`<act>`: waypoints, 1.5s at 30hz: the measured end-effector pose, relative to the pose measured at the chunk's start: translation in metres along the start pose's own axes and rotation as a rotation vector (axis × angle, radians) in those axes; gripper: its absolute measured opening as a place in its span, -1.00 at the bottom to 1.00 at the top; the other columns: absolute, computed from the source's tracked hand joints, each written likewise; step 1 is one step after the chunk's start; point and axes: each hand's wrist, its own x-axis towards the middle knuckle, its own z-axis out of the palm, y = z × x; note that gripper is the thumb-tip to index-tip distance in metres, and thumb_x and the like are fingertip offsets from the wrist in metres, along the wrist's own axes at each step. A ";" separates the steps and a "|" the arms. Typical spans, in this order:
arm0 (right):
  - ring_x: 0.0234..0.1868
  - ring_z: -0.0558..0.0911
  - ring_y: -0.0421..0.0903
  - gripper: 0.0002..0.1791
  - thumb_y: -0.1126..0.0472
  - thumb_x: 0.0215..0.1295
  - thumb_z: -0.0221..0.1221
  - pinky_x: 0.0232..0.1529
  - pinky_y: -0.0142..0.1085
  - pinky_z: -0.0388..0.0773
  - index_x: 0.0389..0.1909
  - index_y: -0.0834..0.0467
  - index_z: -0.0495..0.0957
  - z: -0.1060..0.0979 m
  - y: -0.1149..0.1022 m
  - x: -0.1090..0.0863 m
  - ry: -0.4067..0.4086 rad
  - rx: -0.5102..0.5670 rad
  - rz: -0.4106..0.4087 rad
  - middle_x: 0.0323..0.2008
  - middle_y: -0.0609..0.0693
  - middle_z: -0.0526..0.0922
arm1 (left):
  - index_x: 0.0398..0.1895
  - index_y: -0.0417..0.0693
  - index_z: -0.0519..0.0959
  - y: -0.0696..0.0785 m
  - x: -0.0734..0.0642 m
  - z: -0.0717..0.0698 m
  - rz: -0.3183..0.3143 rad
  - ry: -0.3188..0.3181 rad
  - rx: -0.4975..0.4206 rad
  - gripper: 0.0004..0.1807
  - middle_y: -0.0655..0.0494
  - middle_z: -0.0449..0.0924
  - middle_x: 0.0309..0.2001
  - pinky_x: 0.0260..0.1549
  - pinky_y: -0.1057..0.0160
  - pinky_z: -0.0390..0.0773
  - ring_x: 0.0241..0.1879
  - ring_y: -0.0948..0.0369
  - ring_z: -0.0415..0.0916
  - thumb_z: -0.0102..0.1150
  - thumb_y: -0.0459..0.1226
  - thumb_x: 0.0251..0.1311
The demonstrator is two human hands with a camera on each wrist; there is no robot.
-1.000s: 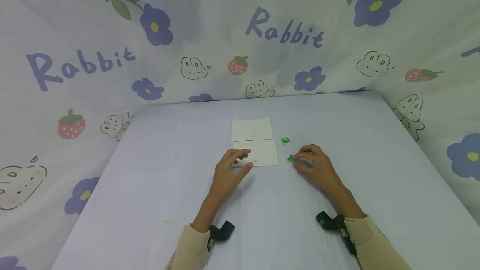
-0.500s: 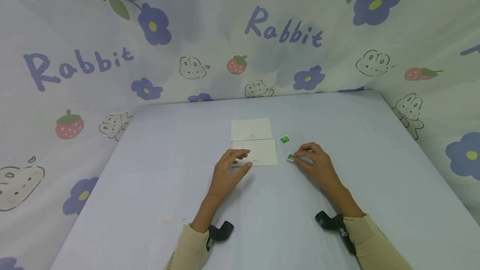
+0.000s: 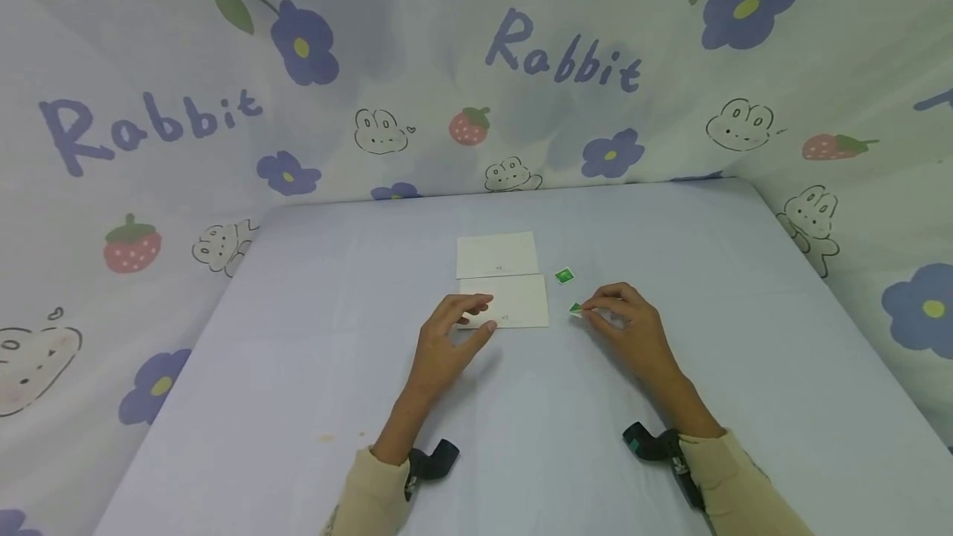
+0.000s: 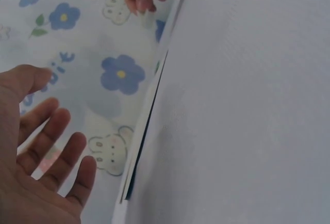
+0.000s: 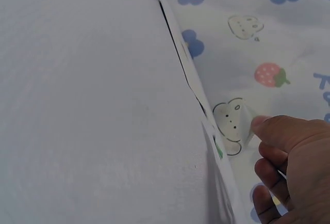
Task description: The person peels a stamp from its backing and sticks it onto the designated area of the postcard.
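Observation:
My right hand (image 3: 625, 323) pinches a small green stamp with a white border (image 3: 576, 309) by its edge, between thumb and fingers. In the right wrist view the stamp (image 5: 247, 123) shows as a pale, thin piece at the thumb tip. A second green stamp (image 3: 564, 275) lies flat on the table just beyond. Left of the stamps, two off-white rectangular cards lie one behind the other, the far card (image 3: 496, 255) and the near card (image 3: 517, 300). My left hand (image 3: 447, 342), fingers loosely bent and holding nothing, is over the near card's left end and hides part of it.
A white cloth covers the table (image 3: 335, 288). Behind and beside it hangs a patterned curtain (image 3: 424, 64) with flowers, rabbits and strawberries. Small yellowish stains (image 3: 325, 437) mark the cloth at the front left. A black wrist camera sits on each forearm.
The pinched stamp has tilted slightly and shows less of its green face. Both hands stay almost in place. The head view has shifted a little.

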 end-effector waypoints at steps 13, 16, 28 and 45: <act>-0.19 0.58 -0.11 -0.76 0.39 0.08 0.46 -0.21 -0.36 0.52 -0.25 0.05 0.76 -0.001 -0.010 -0.002 0.006 0.045 0.024 -0.10 -0.11 0.62 | 0.11 -0.24 0.61 0.035 -0.001 -0.003 -0.003 0.003 -0.028 -0.63 -0.11 0.57 0.02 -0.03 -0.07 0.53 0.00 -0.05 0.51 0.34 -0.41 0.22; -0.20 0.58 -0.10 -0.77 0.38 0.09 0.46 -0.21 -0.33 0.52 -0.25 0.05 0.76 0.000 -0.015 -0.003 0.006 0.050 0.031 -0.10 -0.11 0.62 | 0.10 -0.26 0.60 0.041 -0.001 -0.005 0.009 0.001 -0.015 -0.64 -0.10 0.57 0.01 -0.04 -0.01 0.54 -0.01 -0.03 0.52 0.33 -0.40 0.23; -0.19 0.55 -0.05 -0.85 0.26 0.19 0.42 -0.21 -0.31 0.49 -0.24 -0.01 0.76 -0.001 -0.024 -0.008 -0.025 0.065 0.090 -0.10 -0.14 0.62 | 0.15 0.05 0.62 0.009 -0.005 0.006 0.026 -0.021 -0.006 -0.62 0.17 0.58 0.02 -0.05 0.02 0.57 0.02 0.17 0.52 0.36 -0.26 0.26; -0.18 0.54 -0.02 -0.83 0.31 0.18 0.41 -0.23 -0.32 0.48 -0.23 0.02 0.76 0.002 -0.030 -0.009 -0.055 0.131 0.093 -0.07 -0.09 0.62 | 0.06 -0.22 0.63 0.053 -0.004 0.000 0.015 -0.025 -0.036 -0.67 -0.11 0.60 -0.05 -0.10 -0.08 0.56 -0.02 -0.04 0.55 0.33 -0.44 0.22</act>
